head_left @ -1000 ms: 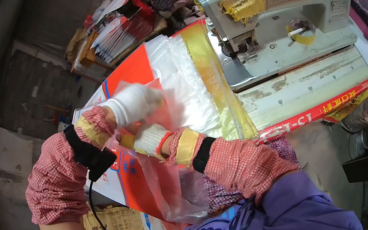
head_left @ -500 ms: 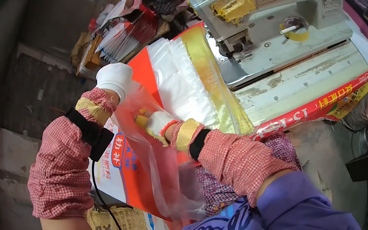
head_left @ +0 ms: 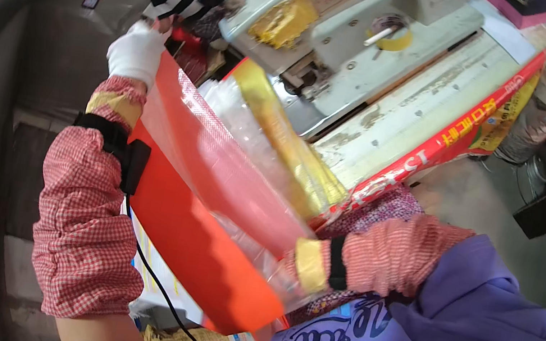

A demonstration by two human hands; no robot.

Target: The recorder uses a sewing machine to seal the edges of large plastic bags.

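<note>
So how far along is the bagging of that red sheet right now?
Done: the red sheet already sits inside a clear plastic sleeve. In hand: the gloved left hand holds its top corner, while the right hand is hidden at the lower end. Left: a stack of clear sleeves remains beside the sewing machine.

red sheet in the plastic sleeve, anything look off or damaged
Nothing stands out. The red sheet looks flat and untorn inside the clear sleeve, held at its far end by the left hand; the right hand is hidden behind the sleeve.
</note>
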